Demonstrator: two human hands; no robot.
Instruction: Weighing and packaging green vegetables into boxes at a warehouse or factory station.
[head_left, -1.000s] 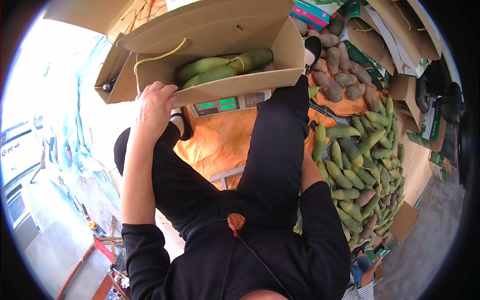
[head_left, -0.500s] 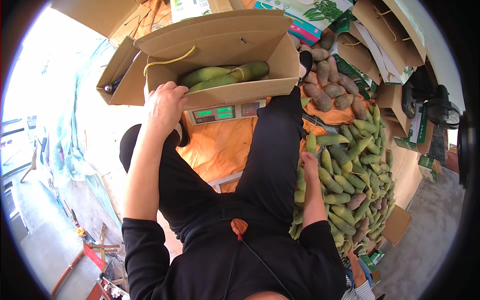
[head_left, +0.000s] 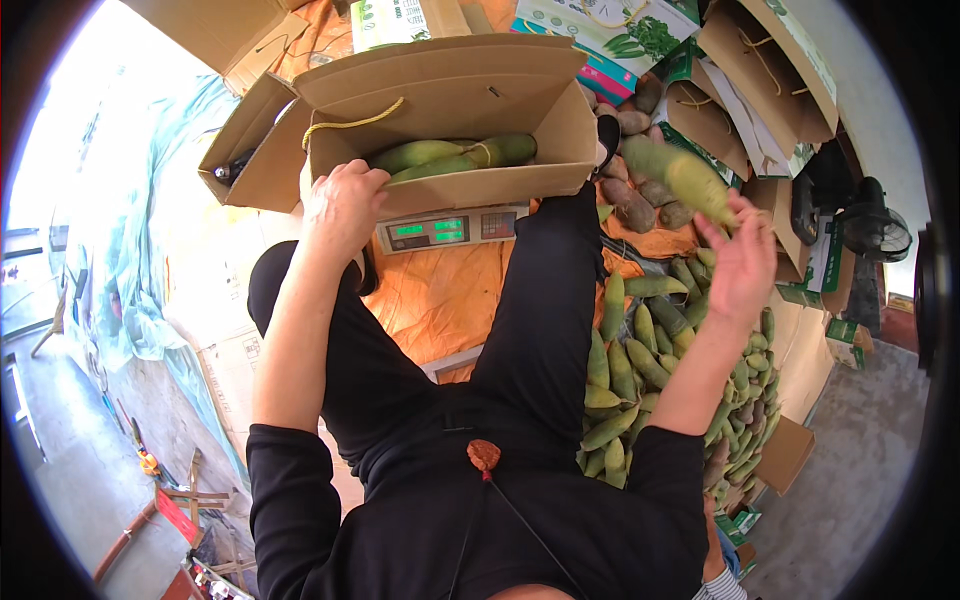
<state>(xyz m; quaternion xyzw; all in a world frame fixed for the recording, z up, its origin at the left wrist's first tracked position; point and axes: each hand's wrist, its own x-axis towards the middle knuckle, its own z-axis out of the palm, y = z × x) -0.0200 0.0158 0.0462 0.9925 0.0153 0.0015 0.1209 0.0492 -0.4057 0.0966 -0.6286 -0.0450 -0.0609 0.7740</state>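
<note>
My left hand [head_left: 345, 208] is closed over the near left rim of an open cardboard box [head_left: 490, 186], thumb and fingers at its edge. Inside the box lie several long green radishes [head_left: 425, 155]. The box rests on a scale [head_left: 445, 229] with a lit green display. Out to the right, my right hand [head_left: 745, 255] grips one end of a green radish [head_left: 685, 175], which is smeared by motion and points up and left. That hand is above a large heap of green radishes [head_left: 620, 370] beside my right leg.
Reddish-brown roots [head_left: 630, 210] lie on orange sheeting [head_left: 440, 300] beyond my right knee. Open cartons with cord handles [head_left: 770, 70] stand at the far right, near a small black fan [head_left: 875, 222]. Another open carton [head_left: 245, 150] sits left of the box. Another person's striped sleeve [head_left: 722, 585] shows at the lower right.
My right hand has risen from the heap beside my leg, moving forward and right, and now has a green radish in it. The left hand stays on the box rim.
</note>
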